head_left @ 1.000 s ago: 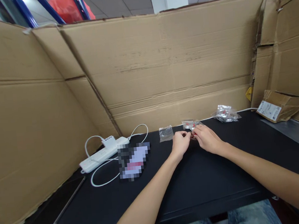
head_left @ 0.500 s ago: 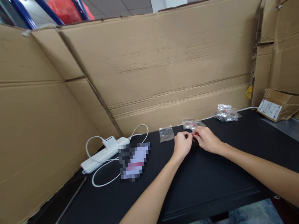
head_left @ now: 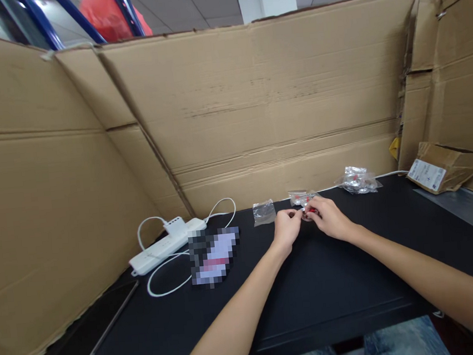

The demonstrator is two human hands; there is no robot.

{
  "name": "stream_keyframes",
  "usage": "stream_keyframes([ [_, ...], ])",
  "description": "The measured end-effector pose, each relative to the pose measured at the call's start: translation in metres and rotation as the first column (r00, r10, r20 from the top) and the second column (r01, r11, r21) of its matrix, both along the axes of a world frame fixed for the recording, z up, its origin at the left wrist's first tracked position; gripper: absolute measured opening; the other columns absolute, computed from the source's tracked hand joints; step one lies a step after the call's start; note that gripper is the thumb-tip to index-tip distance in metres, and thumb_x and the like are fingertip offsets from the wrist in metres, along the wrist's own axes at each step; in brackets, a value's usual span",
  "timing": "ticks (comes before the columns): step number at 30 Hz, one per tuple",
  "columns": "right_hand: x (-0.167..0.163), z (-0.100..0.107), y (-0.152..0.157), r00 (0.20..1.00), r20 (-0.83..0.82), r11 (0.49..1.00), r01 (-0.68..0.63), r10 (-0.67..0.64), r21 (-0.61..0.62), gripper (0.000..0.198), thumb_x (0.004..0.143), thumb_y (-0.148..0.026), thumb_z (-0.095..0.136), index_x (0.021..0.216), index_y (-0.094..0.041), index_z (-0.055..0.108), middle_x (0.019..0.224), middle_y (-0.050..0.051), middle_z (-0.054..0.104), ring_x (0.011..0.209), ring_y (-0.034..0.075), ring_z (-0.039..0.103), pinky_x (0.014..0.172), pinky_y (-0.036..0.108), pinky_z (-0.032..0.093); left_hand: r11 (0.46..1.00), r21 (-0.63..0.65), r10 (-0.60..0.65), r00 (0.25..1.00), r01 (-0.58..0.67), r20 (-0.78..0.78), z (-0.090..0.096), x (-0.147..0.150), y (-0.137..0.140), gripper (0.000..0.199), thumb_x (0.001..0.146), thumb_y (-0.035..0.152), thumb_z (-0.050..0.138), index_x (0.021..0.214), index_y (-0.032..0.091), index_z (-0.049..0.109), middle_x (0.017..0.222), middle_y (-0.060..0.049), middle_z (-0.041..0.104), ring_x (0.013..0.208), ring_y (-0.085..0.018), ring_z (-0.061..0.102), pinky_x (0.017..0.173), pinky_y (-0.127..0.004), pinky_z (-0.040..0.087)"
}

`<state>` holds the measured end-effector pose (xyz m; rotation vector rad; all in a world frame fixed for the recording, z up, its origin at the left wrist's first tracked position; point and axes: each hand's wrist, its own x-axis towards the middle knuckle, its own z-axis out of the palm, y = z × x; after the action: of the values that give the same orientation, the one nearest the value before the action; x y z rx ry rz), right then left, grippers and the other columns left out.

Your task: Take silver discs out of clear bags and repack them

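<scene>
Close together over the black table (head_left: 338, 279), my two hands work on a small shiny piece with red on it (head_left: 307, 213). My left hand (head_left: 287, 229) pinches its left side between thumb and fingers. On the other side, my right hand (head_left: 327, 217) has its fingers closed on the piece near the red part. Its exact kind is too small to make out. Just behind my hands lies a clear plastic bag (head_left: 301, 196) with red bits in it. A flat clear bag (head_left: 264, 212) rests left of them.
More clear bags with silvery and red contents (head_left: 358, 180) lie at the back right. Beside them stands an open cardboard box (head_left: 440, 166). At left are a white power strip (head_left: 167, 244), cables and a blurred-out item (head_left: 217, 257). Cardboard walls (head_left: 254, 97) surround the table.
My hands have drawn slightly apart, and more of the shiny red-marked piece shows between them. The whole view has shifted a little; the things on the table lie as before.
</scene>
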<state>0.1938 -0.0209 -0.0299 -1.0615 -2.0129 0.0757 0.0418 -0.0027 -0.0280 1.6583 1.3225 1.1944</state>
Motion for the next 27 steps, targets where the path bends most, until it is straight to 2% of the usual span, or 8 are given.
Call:
stream_keyframes([
  [5,0.0022,-0.0005,0.0019,1.0,0.019,0.999,-0.024,0.025,-0.029,0.016,0.081,-0.003,0.053,0.08,-0.018,0.059,0.081,0.003,0.059,0.074,0.015,0.054,0.069,0.026,0.04,1.0,0.001,-0.016,1.0,0.016,-0.011,-0.0007,-0.0004,-0.0008,0.03,0.075,0.038,0.06,0.058,0.014,0.067,0.052,-0.003,0.058,0.052,-0.013,0.051,0.051,-0.023,0.037],
  [11,0.0042,-0.0016,0.0043,0.999,0.047,0.999,0.016,-0.014,-0.051,0.015,0.08,-0.003,0.056,0.078,-0.018,0.061,0.077,0.002,0.06,0.07,0.015,0.053,0.068,0.026,0.039,0.999,0.017,-0.027,0.999,0.028,-0.04,-0.0007,0.0004,-0.0021,0.027,0.076,0.034,0.06,0.058,0.015,0.067,0.052,-0.002,0.058,0.053,-0.013,0.053,0.053,-0.024,0.038],
  [22,0.0067,0.0024,0.0023,0.993,0.108,0.991,0.069,-0.056,-0.116,0.013,0.08,-0.006,0.057,0.075,-0.016,0.064,0.073,0.004,0.061,0.064,0.014,0.052,0.062,0.025,0.037,0.998,0.047,-0.029,0.995,0.034,-0.092,-0.0001,-0.0005,-0.0019,0.025,0.077,0.03,0.059,0.059,0.014,0.068,0.056,-0.003,0.061,0.054,-0.013,0.053,0.055,-0.024,0.037],
  [27,0.0056,0.0004,0.0005,0.99,0.133,0.992,0.057,-0.042,-0.11,0.014,0.081,-0.007,0.056,0.073,-0.016,0.063,0.073,0.003,0.059,0.064,0.013,0.051,0.062,0.024,0.037,0.996,0.06,-0.06,0.984,0.071,-0.166,-0.0004,-0.0026,-0.002,0.026,0.078,0.027,0.054,0.061,0.014,0.07,0.057,-0.003,0.061,0.057,-0.013,0.052,0.054,-0.024,0.034],
])
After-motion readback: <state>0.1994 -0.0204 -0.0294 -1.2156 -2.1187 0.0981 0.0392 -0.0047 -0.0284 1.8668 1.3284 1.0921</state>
